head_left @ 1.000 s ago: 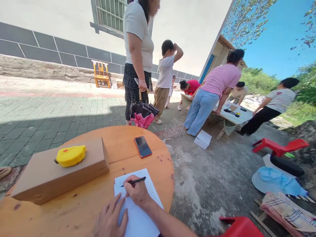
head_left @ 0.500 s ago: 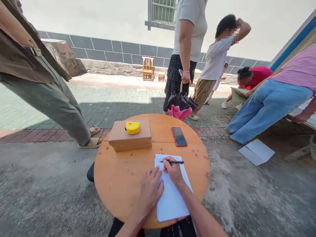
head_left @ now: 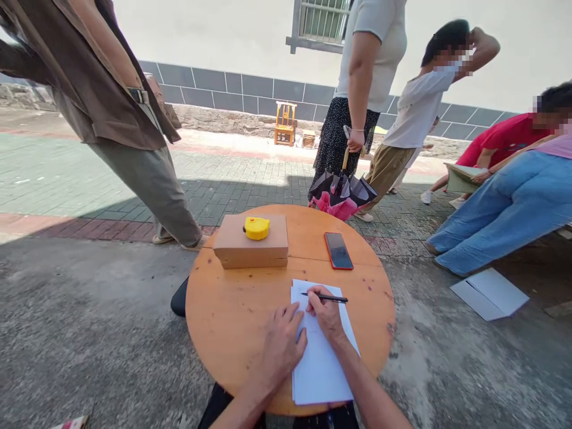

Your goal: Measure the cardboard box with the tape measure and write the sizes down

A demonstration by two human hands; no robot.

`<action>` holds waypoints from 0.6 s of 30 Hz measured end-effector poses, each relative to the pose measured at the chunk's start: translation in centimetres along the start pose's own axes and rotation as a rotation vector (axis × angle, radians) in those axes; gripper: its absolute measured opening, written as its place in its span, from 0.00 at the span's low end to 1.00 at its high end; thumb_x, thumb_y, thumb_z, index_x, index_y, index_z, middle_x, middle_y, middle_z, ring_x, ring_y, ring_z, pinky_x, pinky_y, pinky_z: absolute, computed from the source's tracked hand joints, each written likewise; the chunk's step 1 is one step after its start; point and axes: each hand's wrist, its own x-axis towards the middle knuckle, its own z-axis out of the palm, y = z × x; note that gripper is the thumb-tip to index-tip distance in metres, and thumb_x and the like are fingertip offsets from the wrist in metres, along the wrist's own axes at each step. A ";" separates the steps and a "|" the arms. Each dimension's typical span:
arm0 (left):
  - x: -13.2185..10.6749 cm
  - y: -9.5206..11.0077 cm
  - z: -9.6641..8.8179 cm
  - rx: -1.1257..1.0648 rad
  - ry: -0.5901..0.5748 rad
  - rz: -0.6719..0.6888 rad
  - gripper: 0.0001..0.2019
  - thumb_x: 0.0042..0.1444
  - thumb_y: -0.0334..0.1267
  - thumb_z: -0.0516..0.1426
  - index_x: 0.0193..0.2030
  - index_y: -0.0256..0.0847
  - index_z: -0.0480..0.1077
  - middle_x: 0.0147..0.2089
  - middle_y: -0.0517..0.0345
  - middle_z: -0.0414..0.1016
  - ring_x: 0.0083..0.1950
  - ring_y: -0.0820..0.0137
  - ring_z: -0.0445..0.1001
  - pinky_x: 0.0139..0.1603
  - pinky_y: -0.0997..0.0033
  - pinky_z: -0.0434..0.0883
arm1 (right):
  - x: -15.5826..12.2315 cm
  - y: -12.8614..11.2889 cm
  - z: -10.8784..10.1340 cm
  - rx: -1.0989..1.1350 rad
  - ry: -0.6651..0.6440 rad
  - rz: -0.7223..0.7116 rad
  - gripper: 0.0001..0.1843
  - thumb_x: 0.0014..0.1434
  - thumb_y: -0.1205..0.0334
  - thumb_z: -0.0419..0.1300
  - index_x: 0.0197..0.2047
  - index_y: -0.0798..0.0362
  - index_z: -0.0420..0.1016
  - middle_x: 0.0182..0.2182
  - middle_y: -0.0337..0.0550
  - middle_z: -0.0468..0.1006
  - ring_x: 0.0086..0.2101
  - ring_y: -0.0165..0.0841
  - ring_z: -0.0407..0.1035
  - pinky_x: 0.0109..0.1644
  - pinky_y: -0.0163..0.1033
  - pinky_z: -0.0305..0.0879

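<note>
A stack of white paper (head_left: 319,369) lies on the round wooden table (head_left: 236,333) before me. My right hand (head_left: 327,314) rests on the sheets, its fingers closed around a black pen (head_left: 328,297). The pen's tip points left, close to the upper part of the top sheet. My left hand (head_left: 285,338) lies flat, fingers spread, across the paper's left edge and the tabletop. Beyond the hands, a yellow tape measure (head_left: 257,229) sits on a brown cardboard box (head_left: 251,253). To the right of the box is a phone with a red edge (head_left: 338,251).
Past the table stands a person holding a folded umbrella (head_left: 342,193). Another person in a brown shirt (head_left: 111,107) is at the left. At right, people bend over near an opened white carton (head_left: 489,293) on the ground. A small wooden chair (head_left: 285,124) stands by the wall.
The view has turned slightly left, so the table and its things appear further right. The person at left has stepped closer to the table. My right hand still holds the pen over the paper.
</note>
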 end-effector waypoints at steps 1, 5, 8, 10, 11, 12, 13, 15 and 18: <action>0.0 0.0 0.1 -0.002 0.000 -0.001 0.14 0.57 0.31 0.54 0.49 0.43 0.71 0.60 0.54 0.70 0.55 0.58 0.66 0.54 0.54 0.66 | 0.0 -0.1 0.0 0.004 0.000 0.004 0.12 0.53 0.53 0.60 0.31 0.53 0.70 0.14 0.32 0.69 0.16 0.27 0.60 0.22 0.32 0.57; 0.0 -0.2 0.2 -0.002 -0.004 -0.004 0.14 0.57 0.31 0.54 0.49 0.43 0.71 0.60 0.54 0.70 0.55 0.58 0.66 0.55 0.55 0.66 | -0.1 -0.3 0.1 0.026 0.000 0.020 0.12 0.52 0.53 0.61 0.30 0.53 0.70 0.13 0.32 0.69 0.15 0.26 0.60 0.21 0.31 0.57; 0.0 -0.2 0.2 0.000 -0.004 -0.004 0.14 0.57 0.31 0.54 0.49 0.43 0.71 0.60 0.54 0.70 0.55 0.58 0.66 0.55 0.55 0.66 | -0.1 -0.4 0.1 0.047 0.003 0.033 0.12 0.51 0.53 0.62 0.30 0.53 0.71 0.13 0.32 0.69 0.15 0.26 0.60 0.21 0.31 0.57; 0.0 -0.1 0.1 0.000 -0.001 -0.004 0.14 0.57 0.31 0.54 0.49 0.43 0.71 0.60 0.54 0.70 0.55 0.58 0.66 0.55 0.55 0.66 | 0.0 -0.5 0.1 0.060 0.005 0.044 0.12 0.51 0.52 0.63 0.29 0.53 0.71 0.12 0.32 0.69 0.15 0.25 0.60 0.21 0.30 0.56; 0.0 -0.1 0.1 -0.001 0.002 -0.004 0.14 0.56 0.30 0.54 0.49 0.43 0.71 0.59 0.54 0.70 0.55 0.58 0.66 0.55 0.54 0.66 | 0.1 -0.5 0.2 0.068 0.006 0.051 0.13 0.50 0.52 0.63 0.29 0.54 0.71 0.12 0.32 0.69 0.15 0.25 0.60 0.20 0.30 0.56; 0.0 -0.1 0.1 -0.001 0.007 -0.004 0.14 0.56 0.30 0.54 0.49 0.42 0.71 0.59 0.53 0.71 0.55 0.57 0.67 0.54 0.54 0.67 | 0.2 -0.6 0.2 0.077 0.006 0.058 0.13 0.50 0.52 0.63 0.29 0.54 0.71 0.12 0.32 0.69 0.15 0.25 0.60 0.20 0.30 0.57; 0.1 -0.1 0.2 0.001 0.013 -0.002 0.14 0.56 0.29 0.54 0.49 0.42 0.71 0.59 0.52 0.71 0.55 0.57 0.67 0.54 0.53 0.67 | 0.3 -0.7 0.2 0.087 0.008 0.064 0.14 0.50 0.52 0.63 0.29 0.54 0.71 0.13 0.33 0.70 0.15 0.25 0.61 0.20 0.30 0.58; 0.1 -0.3 0.5 0.011 0.034 0.012 0.14 0.55 0.29 0.54 0.48 0.41 0.71 0.58 0.51 0.72 0.55 0.57 0.68 0.53 0.53 0.68 | 0.4 -1.3 0.0 0.111 0.017 0.074 0.15 0.51 0.50 0.63 0.30 0.55 0.72 0.15 0.35 0.71 0.16 0.27 0.64 0.21 0.31 0.62; 0.0 -0.8 1.3 0.033 0.073 0.058 0.13 0.55 0.29 0.54 0.47 0.40 0.72 0.57 0.50 0.73 0.54 0.57 0.70 0.52 0.55 0.69 | 1.0 -2.9 -1.0 0.142 0.054 0.072 0.17 0.50 0.48 0.63 0.32 0.55 0.72 0.18 0.37 0.74 0.20 0.32 0.71 0.22 0.35 0.68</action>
